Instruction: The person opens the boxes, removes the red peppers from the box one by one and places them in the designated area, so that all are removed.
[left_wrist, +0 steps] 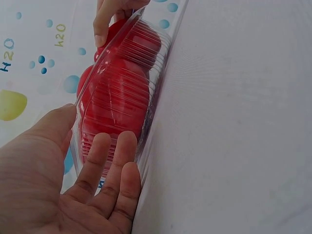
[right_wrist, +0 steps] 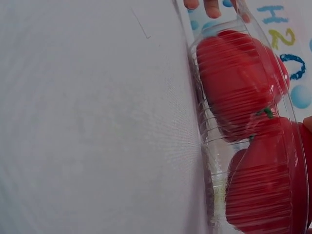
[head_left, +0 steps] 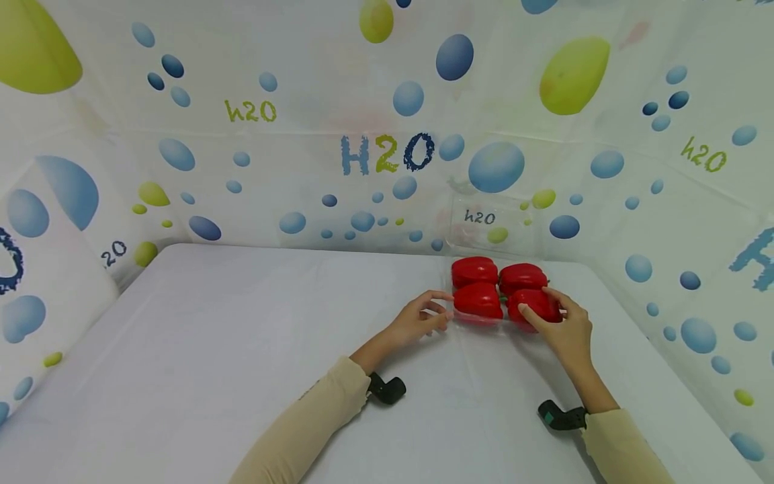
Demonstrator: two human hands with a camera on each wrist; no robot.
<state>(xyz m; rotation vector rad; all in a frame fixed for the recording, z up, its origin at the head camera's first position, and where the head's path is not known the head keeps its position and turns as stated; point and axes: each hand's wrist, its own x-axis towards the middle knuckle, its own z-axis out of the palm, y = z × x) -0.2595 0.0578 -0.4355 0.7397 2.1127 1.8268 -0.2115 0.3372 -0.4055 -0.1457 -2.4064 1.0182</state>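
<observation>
Head view: a clear plastic container (head_left: 478, 320) sits on the white desk (head_left: 242, 349) close to its far edge, toward the far right corner. Four red peppers lie in it, two by two: a back left pepper (head_left: 474, 271), a back right pepper (head_left: 523, 277), a front left pepper (head_left: 476, 300) and a front right pepper (head_left: 532, 306). Its transparent lid (head_left: 478, 232) stands raised behind them at the far edge, in front of the dotted backdrop (head_left: 302, 121).

The right hand (head_left: 567, 326) grips the front right pepper, thumb on the near side and fingers over the side toward the desk's right edge; that pepper lies directly between thumb and fingers. The left hand (head_left: 421, 317) is at the side of the container that faces the desk's left edge, just beside the front left pepper. Its thumb and fingers are spread apart; the left wrist view shows the thumb at the container's rim and three nearly straight fingers along the ribbed wall, and it has no pepper in its grasp.

The right wrist view shows the two front peppers through the ribbed wall, green stems between them. Beige sleeves (head_left: 308, 417) cover the forearms, and a small black camera (head_left: 387, 390) sits at each wrist.
</observation>
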